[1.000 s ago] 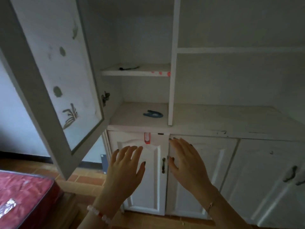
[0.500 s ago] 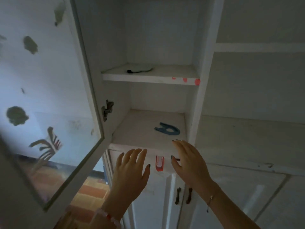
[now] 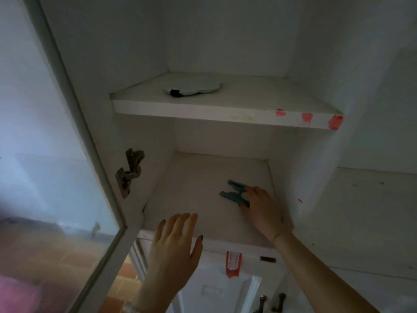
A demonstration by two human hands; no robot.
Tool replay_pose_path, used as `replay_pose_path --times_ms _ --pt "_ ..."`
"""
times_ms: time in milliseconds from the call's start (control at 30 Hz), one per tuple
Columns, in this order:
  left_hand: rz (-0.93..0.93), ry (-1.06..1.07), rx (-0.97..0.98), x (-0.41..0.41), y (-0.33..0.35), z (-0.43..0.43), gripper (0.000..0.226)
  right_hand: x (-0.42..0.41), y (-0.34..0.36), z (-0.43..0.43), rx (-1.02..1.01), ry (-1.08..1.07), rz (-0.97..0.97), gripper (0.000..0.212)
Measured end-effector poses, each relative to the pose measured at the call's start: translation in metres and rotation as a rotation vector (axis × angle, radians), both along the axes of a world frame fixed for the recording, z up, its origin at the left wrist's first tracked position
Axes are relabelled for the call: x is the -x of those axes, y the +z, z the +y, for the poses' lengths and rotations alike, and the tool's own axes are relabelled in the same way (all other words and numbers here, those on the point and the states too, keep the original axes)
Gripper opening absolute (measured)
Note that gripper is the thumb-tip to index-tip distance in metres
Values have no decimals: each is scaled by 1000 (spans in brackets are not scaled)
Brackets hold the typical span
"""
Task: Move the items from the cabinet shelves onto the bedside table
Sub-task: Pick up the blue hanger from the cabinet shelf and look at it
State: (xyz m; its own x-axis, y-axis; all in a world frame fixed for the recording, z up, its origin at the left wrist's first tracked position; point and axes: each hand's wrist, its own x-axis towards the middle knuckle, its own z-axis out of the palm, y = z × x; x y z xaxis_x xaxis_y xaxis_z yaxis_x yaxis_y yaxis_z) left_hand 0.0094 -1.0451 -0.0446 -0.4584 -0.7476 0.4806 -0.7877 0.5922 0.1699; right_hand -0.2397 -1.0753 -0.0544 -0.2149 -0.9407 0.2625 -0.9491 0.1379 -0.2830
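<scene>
A blue U-shaped clip (image 3: pixel 232 193) lies on the lower cabinet shelf (image 3: pixel 194 199). My right hand (image 3: pixel 264 211) reaches into that shelf, and its fingertips and thumb close on the clip's right end. In front of the shelf's front edge, my left hand (image 3: pixel 174 249) hovers with straight fingers and holds nothing. On the upper shelf (image 3: pixel 259 96) rests a pale flat round item with a black tip (image 3: pixel 196 89). The bedside table is out of view.
The open glass cabinet door (image 3: pixel 67 154) stands close on my left, with its metal hinge (image 3: pixel 129 171) beside the lower shelf. A white partition wall (image 3: pixel 316 154) bounds the shelves on the right. Lower cupboard doors with handles (image 3: pixel 270 303) are below.
The view has moved closer to the shelves. My right hand went from the shelf's front edge into the lower shelf and reached the blue clip. My left hand stayed at the edge.
</scene>
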Motion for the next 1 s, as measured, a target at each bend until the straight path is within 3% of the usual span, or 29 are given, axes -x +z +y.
replay_pose_path --times_ms 233,600,1000 --pt "25 -21 -37 5 -9 -10 44 2 -11 -11 41 -9 55 38" --pt "4 -3 -64 4 -1 1 45 -5 -4 2 105 34 58 20" --pt "-21 21 -56 -5 4 17 47 -13 -4 25 170 100 46 21"
